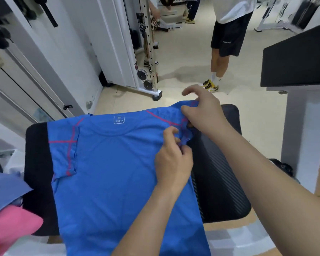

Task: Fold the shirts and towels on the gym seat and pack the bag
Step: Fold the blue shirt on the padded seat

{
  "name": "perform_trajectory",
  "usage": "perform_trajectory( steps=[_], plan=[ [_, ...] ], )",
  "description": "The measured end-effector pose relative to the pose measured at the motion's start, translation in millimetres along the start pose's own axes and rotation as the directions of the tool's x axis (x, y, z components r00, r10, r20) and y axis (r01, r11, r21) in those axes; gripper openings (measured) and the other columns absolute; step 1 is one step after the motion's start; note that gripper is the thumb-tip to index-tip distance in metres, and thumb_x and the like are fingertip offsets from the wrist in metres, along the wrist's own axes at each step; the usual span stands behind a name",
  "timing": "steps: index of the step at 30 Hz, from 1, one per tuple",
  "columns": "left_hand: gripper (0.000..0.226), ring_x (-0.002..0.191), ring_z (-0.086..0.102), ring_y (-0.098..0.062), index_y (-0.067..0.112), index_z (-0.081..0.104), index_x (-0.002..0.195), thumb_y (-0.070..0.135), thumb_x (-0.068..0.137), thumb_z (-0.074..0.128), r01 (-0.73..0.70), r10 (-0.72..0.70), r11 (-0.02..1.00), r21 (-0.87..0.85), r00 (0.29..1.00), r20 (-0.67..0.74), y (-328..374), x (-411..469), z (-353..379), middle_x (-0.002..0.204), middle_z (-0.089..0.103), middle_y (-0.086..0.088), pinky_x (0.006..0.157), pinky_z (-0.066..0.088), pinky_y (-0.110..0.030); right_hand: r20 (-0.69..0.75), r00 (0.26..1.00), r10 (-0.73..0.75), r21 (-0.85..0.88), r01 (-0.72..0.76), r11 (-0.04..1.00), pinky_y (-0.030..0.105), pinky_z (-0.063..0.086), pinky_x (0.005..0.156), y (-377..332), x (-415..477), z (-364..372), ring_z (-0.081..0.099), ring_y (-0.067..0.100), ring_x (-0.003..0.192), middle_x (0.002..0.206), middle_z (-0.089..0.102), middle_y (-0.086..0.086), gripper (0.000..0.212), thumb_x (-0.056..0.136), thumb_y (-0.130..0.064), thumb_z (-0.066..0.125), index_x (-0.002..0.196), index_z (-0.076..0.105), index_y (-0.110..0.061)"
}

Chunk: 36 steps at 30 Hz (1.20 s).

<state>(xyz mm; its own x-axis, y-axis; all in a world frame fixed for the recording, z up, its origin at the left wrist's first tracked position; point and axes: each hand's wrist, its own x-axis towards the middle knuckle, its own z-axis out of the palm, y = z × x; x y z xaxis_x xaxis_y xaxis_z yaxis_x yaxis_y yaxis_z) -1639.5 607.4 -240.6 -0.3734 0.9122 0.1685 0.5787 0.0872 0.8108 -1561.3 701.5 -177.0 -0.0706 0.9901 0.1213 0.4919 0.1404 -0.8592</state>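
A blue shirt (116, 174) with red seams lies flat on the black gym seat (220, 182), collar at the far edge. Its left sleeve is folded in over the body. The right sleeve is bunched up at the shirt's right shoulder. My left hand (174, 161) pinches that bunched sleeve from the near side. My right hand (205, 111) grips the same sleeve at the shoulder from the far side, index finger lifted.
A pile of blue-grey and pink cloth (9, 204) lies at the seat's left end. A person (227, 34) in black shorts stands on the floor beyond. A cable machine (148, 52) is far left, a black padded bench (296, 63) on the right.
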Motion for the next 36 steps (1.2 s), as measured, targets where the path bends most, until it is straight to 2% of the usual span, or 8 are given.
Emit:
perform_trajectory(
  steps=[4,10,16,19,23,28,31,36],
  plan=[
    [0.034,0.059,0.052,-0.02,0.034,0.039,0.097,0.008,0.082,0.055,0.249,-0.267,0.927,-0.281,0.963,-0.027,-16.5,1.6,-18.4,0.052,0.051,0.009,0.068,0.049,-0.046,0.141,0.989,0.043,-0.021,-0.041,0.999,0.041,0.058,0.075,-18.2,16.7,23.2,0.067,0.022,0.07,0.067,0.066,0.0,0.012,0.081,-0.02,0.06,0.072,0.068,-0.015],
    [0.035,0.071,0.068,-0.024,0.038,0.041,0.095,0.011,0.082,0.058,0.385,-0.415,0.813,-0.437,0.909,0.029,-40.5,3.1,-20.5,0.07,0.069,0.016,0.075,0.055,-0.051,0.316,0.949,0.014,-0.054,0.003,0.999,0.014,0.042,0.051,-30.6,28.8,42.8,0.06,0.012,0.06,0.079,0.071,0.001,0.024,0.095,-0.031,0.052,0.102,0.066,-0.013],
    [0.033,0.068,0.059,-0.022,0.03,0.064,0.111,0.01,0.089,0.052,-0.054,0.056,0.998,0.019,0.994,-0.095,-57.2,3.8,-22.3,0.072,0.062,0.003,0.064,0.048,-0.037,0.265,0.899,-0.349,-0.597,0.437,0.673,0.044,0.035,0.098,14.9,12.3,55.0,0.038,0.023,0.132,0.139,0.05,0.0,0.042,0.096,-0.039,0.045,0.136,0.05,-0.024],
    [0.041,0.07,0.055,-0.025,0.023,0.062,0.125,0.015,0.084,0.061,-0.313,0.327,0.877,0.364,0.945,0.022,-65.0,7.1,-19.3,0.078,0.054,-0.002,0.055,0.047,-0.037,0.299,0.903,-0.308,-0.729,0.424,0.537,0.05,0.022,0.107,47.0,4.6,59.1,0.022,0.023,0.145,0.155,0.032,0.002,0.058,0.095,-0.053,0.021,0.146,0.035,-0.03],
    [0.054,0.067,0.053,-0.023,0.024,0.059,0.129,0.02,0.077,0.073,-0.347,0.358,0.773,0.531,0.93,0.086,-66.0,9.4,-19.2,0.077,0.049,-0.002,0.047,0.042,-0.035,0.246,0.931,-0.27,-0.784,0.355,0.51,0.044,0.012,0.111,65.7,4.9,56.7,0.017,0.024,0.147,0.16,0.02,0.005,0.057,0.098,-0.056,0.017,0.151,0.022,-0.036],
    [0.049,0.085,0.048,-0.021,0.029,0.045,0.142,0.026,0.094,0.054,-0.199,0.156,0.899,0.391,0.978,0.14,-56.7,-4.3,-42.7,0.091,0.047,-0.002,0.067,0.043,-0.038,0.262,0.939,-0.225,-0.68,0.345,0.647,0.045,0.008,0.115,52.4,1.5,48.4,0.003,0.02,0.149,0.163,0.004,0.001,0.056,0.1,-0.056,0.023,0.152,0.011,-0.041],
    [0.032,0.076,0.054,-0.014,0.026,0.063,0.121,0.018,0.091,0.057,-0.08,0.069,0.966,0.247,0.996,0.055,-76.3,-37.4,-79.1,0.086,0.055,0.003,0.071,0.046,-0.036,0.117,0.966,-0.23,-0.472,0.258,0.843,0.049,0.021,0.111,40.3,-23.8,33.8,0.016,0.021,0.146,0.159,0.02,0.001,0.053,0.1,-0.042,0.038,0.151,0.024,-0.034],
    [0.023,0.072,0.056,-0.005,0.031,0.069,0.093,0.01,0.089,0.06,0.183,-0.202,0.951,0.248,0.978,0.056,-129.5,-116.1,-134.2,0.073,0.062,0.01,0.062,0.039,-0.016,-0.108,0.99,-0.088,0.024,0.092,0.996,0.019,0.042,0.08,47.4,-127.1,29.2,0.055,0.005,0.087,0.104,0.057,-0.003,0.027,0.091,-0.014,0.057,0.115,0.056,-0.026]
  ],
)
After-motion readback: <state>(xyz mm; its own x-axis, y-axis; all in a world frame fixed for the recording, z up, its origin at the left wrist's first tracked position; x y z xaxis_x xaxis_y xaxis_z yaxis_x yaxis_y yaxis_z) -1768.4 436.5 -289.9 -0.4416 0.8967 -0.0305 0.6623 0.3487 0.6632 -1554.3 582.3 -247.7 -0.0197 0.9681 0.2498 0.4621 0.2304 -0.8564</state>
